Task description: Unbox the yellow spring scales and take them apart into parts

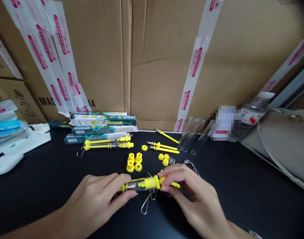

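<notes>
Held level above the front of the table is a tubular spring scale (139, 184), with a clear barrel and a yellow end plug. My left hand (99, 196) is closed around the barrel's left part. At the other end, my right hand (194, 192) pinches the yellow end piece, and its fingertips hide part of it. Metal hooks (145, 205) lie on the table just beneath the scale. Yellow caps (130, 165) stand in a group behind it, and small yellow rings (165, 162) sit beside some springs (171, 161).
Two assembled spring scales (109, 145) lie in front of stacked boxes (102, 129). Yellow rods (166, 149) and clear tubes (189, 136) are farther right. A bottle (253, 113) and grey bag (283, 142) occupy the right side. Large cartons (161, 66) wall off the back.
</notes>
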The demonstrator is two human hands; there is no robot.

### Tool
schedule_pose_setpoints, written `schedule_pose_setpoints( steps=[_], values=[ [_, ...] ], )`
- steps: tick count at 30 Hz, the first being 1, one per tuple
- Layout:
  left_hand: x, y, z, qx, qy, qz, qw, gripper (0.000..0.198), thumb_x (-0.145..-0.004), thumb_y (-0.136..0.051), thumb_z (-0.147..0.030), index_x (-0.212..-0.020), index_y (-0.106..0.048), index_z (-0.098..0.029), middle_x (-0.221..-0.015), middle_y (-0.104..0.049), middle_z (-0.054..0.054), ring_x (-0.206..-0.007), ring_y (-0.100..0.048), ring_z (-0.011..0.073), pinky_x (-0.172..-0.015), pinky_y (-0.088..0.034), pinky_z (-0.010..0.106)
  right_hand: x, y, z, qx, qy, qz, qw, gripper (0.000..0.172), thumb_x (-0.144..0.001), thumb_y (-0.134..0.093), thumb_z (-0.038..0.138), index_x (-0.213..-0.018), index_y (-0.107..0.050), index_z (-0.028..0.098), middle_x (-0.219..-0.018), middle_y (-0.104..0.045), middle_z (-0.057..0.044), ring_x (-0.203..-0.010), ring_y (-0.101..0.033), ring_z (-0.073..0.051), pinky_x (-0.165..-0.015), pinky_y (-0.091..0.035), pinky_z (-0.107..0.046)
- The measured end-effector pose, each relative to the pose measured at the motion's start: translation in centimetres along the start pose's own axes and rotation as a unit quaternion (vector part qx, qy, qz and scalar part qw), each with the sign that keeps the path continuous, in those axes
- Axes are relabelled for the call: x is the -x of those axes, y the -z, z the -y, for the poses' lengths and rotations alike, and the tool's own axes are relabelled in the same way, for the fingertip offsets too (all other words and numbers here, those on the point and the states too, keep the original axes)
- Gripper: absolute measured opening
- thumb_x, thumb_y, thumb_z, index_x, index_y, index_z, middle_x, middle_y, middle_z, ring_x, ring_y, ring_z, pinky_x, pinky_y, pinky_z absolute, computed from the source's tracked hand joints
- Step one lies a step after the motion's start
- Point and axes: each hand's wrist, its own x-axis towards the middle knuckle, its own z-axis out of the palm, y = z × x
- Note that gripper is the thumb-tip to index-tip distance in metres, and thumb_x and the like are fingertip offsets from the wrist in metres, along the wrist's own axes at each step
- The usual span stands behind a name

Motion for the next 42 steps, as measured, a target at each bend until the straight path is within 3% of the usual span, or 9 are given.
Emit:
schedule_pose_setpoints(
  steps=[6, 12, 18, 22, 27, 30, 36, 42],
  values=[
    [0.0, 0.1, 0.0, -0.012, -0.009, -0.005, 1.000, 0.040, -0.108, -0.034, -0.042, -0.095, -0.064, -0.019, -0.075, -0.075, -0.004, -0.056, -0.072, 0.0112, -0.046, -0.045, 0.026, -0.3, 0.2, 0.1, -0.035, -0.024, 0.032, 0.999, 0.009, -0.092, -0.069, 0.018, -0.098, -0.069, 0.024, -0.099, -0.072, -0.002, -0.093, -0.069, -0.015, -0.085, -0.056, -0.022],
    [-0.1, -0.1, 0.3, -0.014, -0.013, -0.008, 1.000, 0.039, -0.108, -0.034, -0.041, -0.098, -0.065, -0.019, -0.075, -0.075, -0.004, -0.058, -0.073, 0.0115, -0.049, -0.047, 0.026, 0.0, -0.3, -0.7, -0.021, -0.060, 0.009, 0.998, 0.021, -0.092, -0.068, 0.014, -0.108, -0.066, 0.027, -0.104, -0.071, 0.000, -0.096, -0.070, -0.014, -0.084, -0.057, -0.020],
    [0.0, -0.3, 0.5, -0.016, -0.013, 0.010, 1.000, 0.040, -0.108, -0.034, -0.042, -0.098, -0.065, -0.019, -0.074, -0.074, -0.004, -0.057, -0.072, 0.0116, -0.047, -0.047, 0.026, 0.1, 0.0, -0.5, -0.041, -0.102, 0.026, 0.994, 0.024, -0.082, -0.082, 0.023, -0.102, -0.069, 0.027, -0.093, -0.075, 0.004, -0.071, -0.073, -0.011, -0.071, -0.059, -0.016],
    [0.0, -0.2, 0.4, -0.018, -0.023, 0.003, 1.000, 0.040, -0.108, -0.034, -0.042, -0.096, -0.064, -0.019, -0.073, -0.074, -0.005, -0.055, -0.071, 0.0114, -0.046, -0.046, 0.026, 0.0, 0.0, -0.2, -0.060, -0.097, 0.005, 0.993, 0.007, -0.088, -0.075, 0.026, -0.087, -0.069, 0.025, -0.090, -0.075, 0.002, -0.081, -0.073, -0.013, -0.072, -0.058, -0.018],
    [0.1, -0.3, 0.6, -0.001, -0.004, 0.005, 1.000, 0.035, -0.108, -0.037, -0.041, -0.099, -0.063, -0.019, -0.079, -0.076, -0.003, -0.058, -0.072, 0.0121, -0.048, -0.047, 0.026, 0.0, 0.1, -0.7, -0.049, -0.081, -0.046, 0.994, 0.011, -0.089, -0.073, 0.020, -0.094, -0.066, 0.027, -0.094, -0.072, 0.001, -0.087, -0.070, -0.015, -0.075, -0.058, -0.021],
    [0.2, -0.4, 0.8, 0.007, 0.013, -0.007, 1.000, 0.031, -0.108, -0.039, -0.040, -0.101, -0.062, -0.020, -0.085, -0.077, -0.003, -0.063, -0.074, 0.0120, -0.052, -0.049, 0.024, -0.3, 0.6, -1.5, 0.023, -0.042, -0.057, 0.997, 0.012, -0.090, -0.072, 0.017, -0.097, -0.068, 0.025, -0.098, -0.069, -0.002, -0.094, -0.068, -0.017, -0.081, -0.057, -0.027],
    [0.4, -0.5, 0.8, 0.026, 0.020, -0.004, 0.999, 0.027, -0.107, -0.041, -0.040, -0.104, -0.060, -0.021, -0.089, -0.077, -0.003, -0.058, -0.071, 0.0096, -0.053, -0.048, 0.022, -1.1, 1.2, -3.6, 0.138, 0.076, 0.056, 0.986, 0.026, -0.098, -0.053, 0.006, -0.112, -0.071, 0.019, -0.109, -0.069, -0.009, -0.100, -0.068, -0.017, -0.088, -0.057, -0.027],
    [0.6, -0.5, 0.8, 0.022, 0.018, -0.001, 1.000, 0.029, -0.107, -0.041, -0.040, -0.102, -0.061, -0.020, -0.088, -0.077, -0.002, -0.061, -0.073, 0.0120, -0.053, -0.048, 0.024, -1.0, 0.7, -4.6, 0.163, 0.015, 0.088, 0.983, 0.037, -0.098, -0.052, 0.005, -0.130, -0.059, 0.022, -0.123, -0.070, -0.006, -0.113, -0.067, -0.018, -0.097, -0.056, -0.031]
  ],
)
